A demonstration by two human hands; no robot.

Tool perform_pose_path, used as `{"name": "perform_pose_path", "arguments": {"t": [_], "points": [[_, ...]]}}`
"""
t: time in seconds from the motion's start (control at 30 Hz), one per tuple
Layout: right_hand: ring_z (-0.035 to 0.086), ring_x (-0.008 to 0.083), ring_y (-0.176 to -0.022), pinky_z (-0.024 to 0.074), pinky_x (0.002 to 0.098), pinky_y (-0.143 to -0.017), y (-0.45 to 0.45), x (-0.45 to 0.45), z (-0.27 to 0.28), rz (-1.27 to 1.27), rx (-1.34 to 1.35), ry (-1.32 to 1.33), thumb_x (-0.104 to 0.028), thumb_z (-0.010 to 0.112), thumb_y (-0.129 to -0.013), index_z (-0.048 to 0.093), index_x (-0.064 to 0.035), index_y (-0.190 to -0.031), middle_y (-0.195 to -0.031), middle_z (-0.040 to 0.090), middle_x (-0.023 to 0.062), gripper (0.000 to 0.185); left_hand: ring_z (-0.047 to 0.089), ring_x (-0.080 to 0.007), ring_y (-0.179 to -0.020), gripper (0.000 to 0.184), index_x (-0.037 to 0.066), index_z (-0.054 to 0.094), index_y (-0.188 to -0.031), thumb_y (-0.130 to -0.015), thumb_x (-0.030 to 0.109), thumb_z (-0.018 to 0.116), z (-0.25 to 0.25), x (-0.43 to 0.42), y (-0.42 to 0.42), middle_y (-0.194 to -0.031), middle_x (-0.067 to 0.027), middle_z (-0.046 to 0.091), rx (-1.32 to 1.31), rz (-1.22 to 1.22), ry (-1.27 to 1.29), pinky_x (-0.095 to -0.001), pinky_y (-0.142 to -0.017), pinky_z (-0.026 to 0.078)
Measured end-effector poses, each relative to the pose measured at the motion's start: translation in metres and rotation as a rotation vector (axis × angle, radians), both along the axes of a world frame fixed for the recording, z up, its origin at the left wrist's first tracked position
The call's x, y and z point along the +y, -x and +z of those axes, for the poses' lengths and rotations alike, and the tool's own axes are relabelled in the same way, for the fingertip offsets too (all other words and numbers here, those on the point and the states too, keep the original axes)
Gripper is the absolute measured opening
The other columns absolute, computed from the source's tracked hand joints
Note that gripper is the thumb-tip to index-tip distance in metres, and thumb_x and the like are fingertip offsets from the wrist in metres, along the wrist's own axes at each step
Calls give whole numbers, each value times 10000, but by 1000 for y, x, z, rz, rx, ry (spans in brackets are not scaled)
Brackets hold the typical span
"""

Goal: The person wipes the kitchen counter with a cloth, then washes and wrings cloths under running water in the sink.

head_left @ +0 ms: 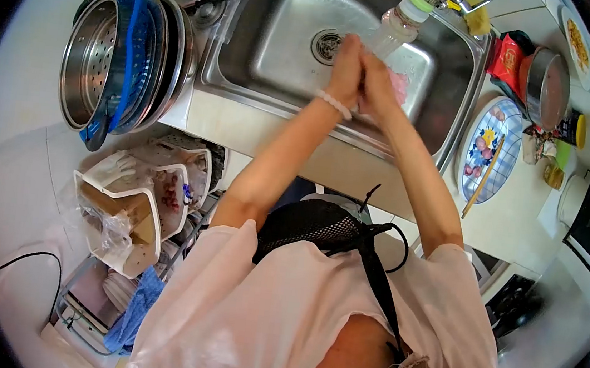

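Observation:
My left hand (pixel 346 69) and my right hand (pixel 376 85) press against each other over the steel sink (pixel 278 74), below the faucet. The left wrist wears a band of pale beads (pixel 333 105). A clear faucet attachment (pixel 400 24) with a pale green collar points down at my hands. Blurred fingers, partly hidden by the hands themselves, leave it unclear whether anything is between them. Just beyond my right hand, something pink and soft-looking (pixel 397 85) shows low in the sink. The round drain (pixel 326 46) lies left of my hands.
Left of the sink stand a steel perforated pot (pixel 86 61) and a blue colander (pixel 132 37) on edge. An oval plate (pixel 472 131) with chopsticks (pixel 484 176) sits on the right counter near a metal pot (pixel 548 88). A white divided bin (pixel 155 230) hangs at lower left.

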State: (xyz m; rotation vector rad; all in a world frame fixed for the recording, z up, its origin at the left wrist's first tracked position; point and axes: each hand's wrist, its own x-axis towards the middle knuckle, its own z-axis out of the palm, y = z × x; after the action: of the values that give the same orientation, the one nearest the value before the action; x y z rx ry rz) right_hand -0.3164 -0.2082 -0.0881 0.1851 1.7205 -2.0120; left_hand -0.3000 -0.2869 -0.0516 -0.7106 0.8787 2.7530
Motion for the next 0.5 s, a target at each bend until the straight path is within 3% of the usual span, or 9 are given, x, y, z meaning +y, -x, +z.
{"name": "perform_pose_path", "arguments": {"t": [0.03, 0.07, 0.1, 0.17, 0.23, 0.27, 0.3, 0.37, 0.5], "points": [[521, 144, -751, 427, 280, -654, 18, 12, -13, 82, 29, -196, -280, 443, -875, 533, -63, -1000, -854, 573, 25, 266, 544, -171, -840, 247, 47, 491, -1029, -917, 236, 377, 8, 15, -2, -943, -71, 552, 15, 7, 17, -336, -751, 465], [505, 142, -703, 422, 291, -620, 33, 18, 1, 48, -118, -60, -293, 445, -870, 538, -66, -971, -805, 563, 19, 265, 539, -145, -706, 271, 77, 480, -942, -916, 332, 393, -16, 44, 1, -800, -40, 545, 102, 226, 142, -305, -657, 470], [490, 141, -655, 416, 302, -587, 39, 18, 12, 14, -270, 75, -306, 446, -864, 542, -70, -943, -756, 554, 13, 266, 539, -145, -706, 271, 77, 480, -942, -916, 332, 393, -10, 42, -2, -800, -40, 545, 93, 228, 147, -305, -657, 470], [511, 150, -723, 428, 301, -631, 34, 3, 16, -103, -160, 186, -302, 429, -870, 542, -50, -958, -816, 567, 44, 290, 527, -146, -722, 262, 82, 477, -939, -914, 330, 395, 21, 36, 0, -820, -43, 530, 77, 164, 24, -297, -665, 456], [525, 212, -832, 423, 356, -719, 12, 1, 17, -134, 44, -46, -295, 367, -899, 529, 31, -910, -915, 557, 153, 364, 503, -143, -752, 283, 86, 472, -932, -914, 354, 383, 15, 14, 13, -844, -45, 510, 111, 41, -50, -301, -677, 440], [525, 148, -861, 441, 315, -721, 2, 7, 29, 84, 198, -265, -293, 410, -892, 514, -28, -1087, -932, 571, 79, 345, 517, -164, -817, 325, 58, 482, -1010, -924, 348, 365, -5, 3, 24, -913, -62, 537, 60, 21, -63, -315, -734, 438], [525, 148, -861, 441, 315, -721, -8, 4, 31, 89, 194, -267, -293, 410, -892, 514, -28, -1087, -932, 571, 79, 345, 531, -186, -881, 379, 30, 493, -1089, -933, 343, 348, -18, -4, 27, -982, -79, 563, 3, 2, -78, -329, -790, 436], [469, 180, -992, 358, 283, -848, -20, -6, 30, -96, 43, 139, -235, 426, -884, 547, 33, -925, -1010, 567, 141, 297, 531, -193, -877, 421, 37, 497, -1081, -937, 391, 322, -10, -3, 23, -972, -82, 565, 8, -5, -14, -337, -793, 435], [540, 175, -882, 434, 289, -762, 48, 17, -21, -40, 51, -97, -182, 426, -879, 552, 17, -964, -1018, 578, 112, 250, 535, -191, -882, 303, 37, 487, -1094, -925, 263, 376, 2, 26, 2, -1002, -75, 557, 84, 22, -35, -335, -801, 441]]}}
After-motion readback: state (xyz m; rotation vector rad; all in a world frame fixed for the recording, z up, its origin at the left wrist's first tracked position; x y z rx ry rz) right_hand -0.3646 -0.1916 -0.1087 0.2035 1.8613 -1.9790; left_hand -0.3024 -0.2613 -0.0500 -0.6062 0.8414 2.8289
